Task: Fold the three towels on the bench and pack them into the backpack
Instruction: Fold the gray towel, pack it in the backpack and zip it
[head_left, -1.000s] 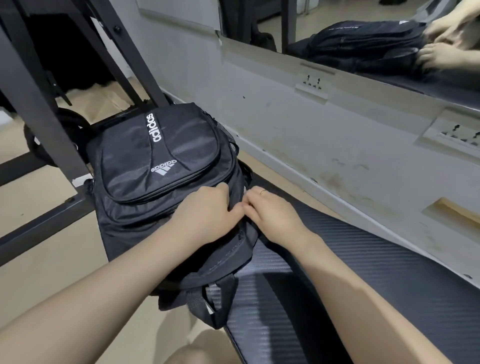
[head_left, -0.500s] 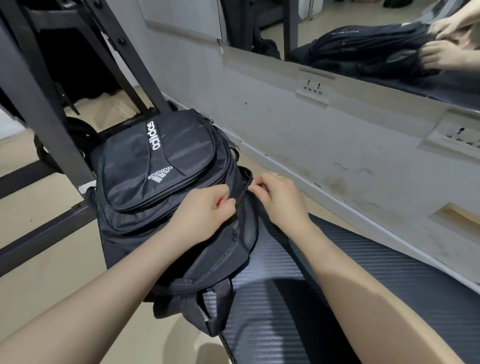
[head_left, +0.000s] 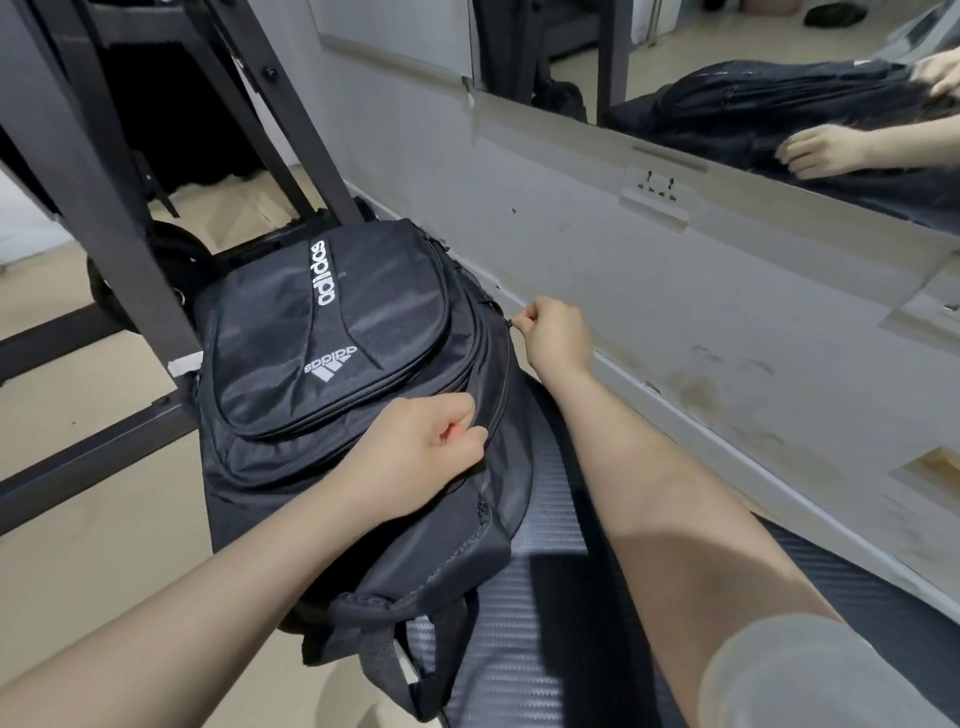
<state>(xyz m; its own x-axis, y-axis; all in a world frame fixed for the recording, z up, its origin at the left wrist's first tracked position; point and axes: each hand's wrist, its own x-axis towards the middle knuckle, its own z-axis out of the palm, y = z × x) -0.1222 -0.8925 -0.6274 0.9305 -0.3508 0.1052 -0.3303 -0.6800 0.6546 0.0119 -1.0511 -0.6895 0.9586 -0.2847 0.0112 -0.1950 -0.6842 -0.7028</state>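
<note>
A black backpack (head_left: 322, 353) with white lettering lies flat on the far end of the dark textured bench (head_left: 545, 597), partly overhanging its left edge. My left hand (head_left: 421, 457) pinches the fabric beside the main zipper near the bag's top. At the bag's right side my right hand (head_left: 556, 335) pinches the zipper pull. The zipper line between my hands looks closed. No towels are visible.
A grey wall panel (head_left: 675, 322) with sockets runs along the bench's right side, under a mirror (head_left: 779, 93) reflecting the bag and hands. Black metal frame bars (head_left: 104, 171) and a weight plate (head_left: 156, 260) stand behind and left of the bag, over a beige floor (head_left: 78, 545).
My right hand has drawn the zipper pull away from my left hand, along the bag's right side toward the far end. My left hand stayed gripping the fabric.
</note>
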